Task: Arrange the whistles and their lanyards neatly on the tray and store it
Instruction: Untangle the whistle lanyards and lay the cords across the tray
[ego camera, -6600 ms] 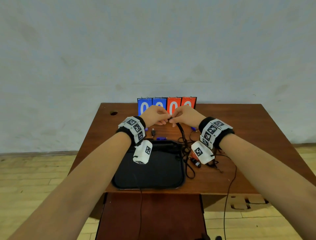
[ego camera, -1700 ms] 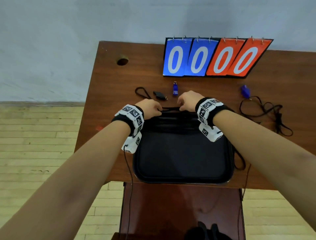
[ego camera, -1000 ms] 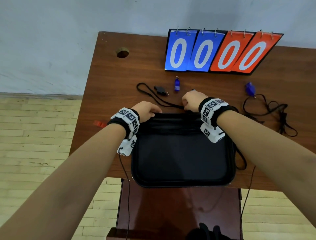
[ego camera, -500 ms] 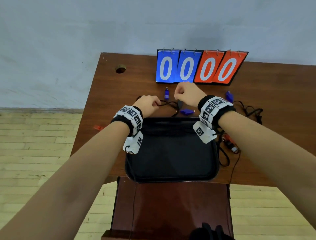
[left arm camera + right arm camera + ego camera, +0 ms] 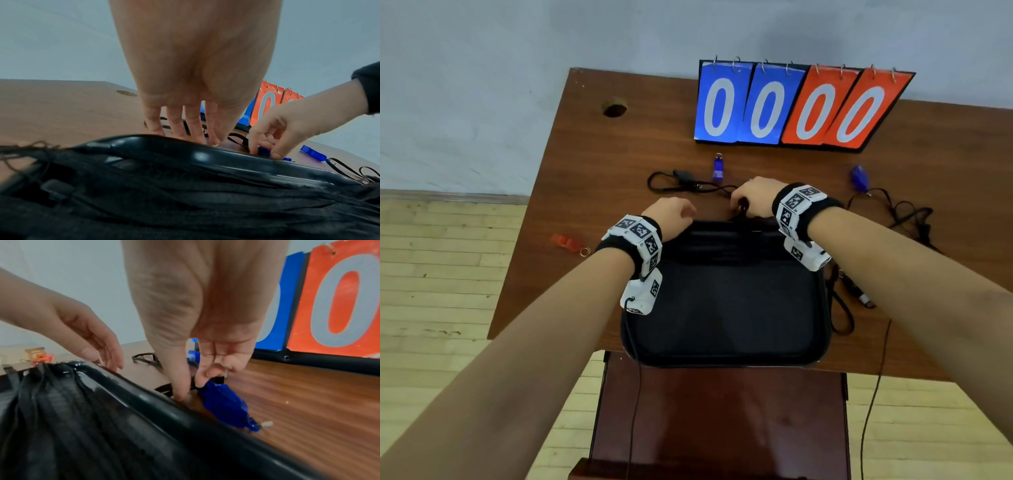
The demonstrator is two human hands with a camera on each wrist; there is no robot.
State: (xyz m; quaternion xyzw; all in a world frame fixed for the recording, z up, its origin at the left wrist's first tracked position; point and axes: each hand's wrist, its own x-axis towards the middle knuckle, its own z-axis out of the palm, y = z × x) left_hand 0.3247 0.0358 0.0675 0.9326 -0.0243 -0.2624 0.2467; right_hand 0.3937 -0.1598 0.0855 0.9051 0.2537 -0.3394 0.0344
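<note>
1. Tray point(image 5: 722, 356): black, on the near edge of the bench point(image 5: 592, 178), in front of me. Several black lanyards point(image 5: 61, 402) already lie in straight rows across its far part. The near part holds nothing I can make out.
2. Right hand point(image 5: 751, 198): just beyond the tray's far rim. My thumb and fingertips point(image 5: 180, 392) pinch the black cord at the end of a blue whistle point(image 5: 224, 400), which rests on the bench touching the rim. Grip grasping that cord.
3. Left hand point(image 5: 673, 219): at the far left part of the rim, fingers straight and relaxed, tips point(image 5: 197, 134) down by the rim. Grip released, holding nothing.
4. Loose lanyard point(image 5: 671, 181): black, looped on the bench beyond the tray, running toward my right hand. It carries a small dark piece; I cannot tell if that is a whistle.
5. Second blue whistle point(image 5: 718, 168): alone near the scoreboard point(image 5: 801, 106), no cord attached that I can see.
6. Third blue whistle point(image 5: 859, 178): far right, joined to a tangle of cords point(image 5: 907, 216).
7. Red whistle point(image 5: 566, 241): on the bench left of the tray, apart from the rest.
8. Further cord point(image 5: 840, 308): beside the tray's right edge, with a small item I cannot identify.
9. Progress, my judgement: early to middle. Some lanyards are laid; every whistle I can see is off the tray, and at least two cords remain loose. Storing the tray is not yet begun.
</note>
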